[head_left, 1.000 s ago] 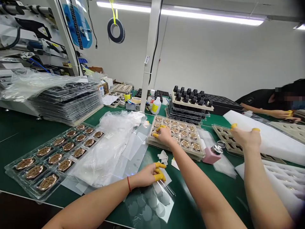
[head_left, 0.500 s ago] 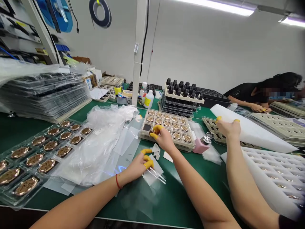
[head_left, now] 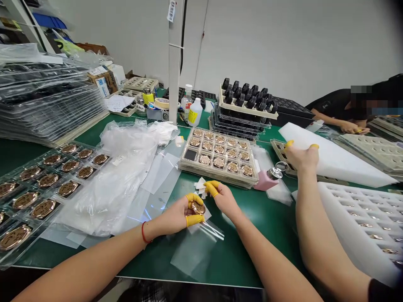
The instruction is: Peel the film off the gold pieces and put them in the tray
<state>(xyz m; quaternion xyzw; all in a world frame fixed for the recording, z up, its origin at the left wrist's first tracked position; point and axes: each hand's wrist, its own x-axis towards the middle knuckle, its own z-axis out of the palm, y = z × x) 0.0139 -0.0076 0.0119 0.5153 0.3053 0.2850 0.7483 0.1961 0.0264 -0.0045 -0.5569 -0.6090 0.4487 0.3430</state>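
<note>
Disc [head_left: 198, 208] (partly hidden) in left hand [head_left: 176, 215]

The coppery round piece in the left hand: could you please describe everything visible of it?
The coppery round piece looks metallic, with a shiny rim and a browner face bearing dark markings too small to read. Tilted toward the camera, it is held above the green table by the yellow-covered fingers of the left hand.

Glossy, metallic-looking disc [head_left: 198, 208]
</note>
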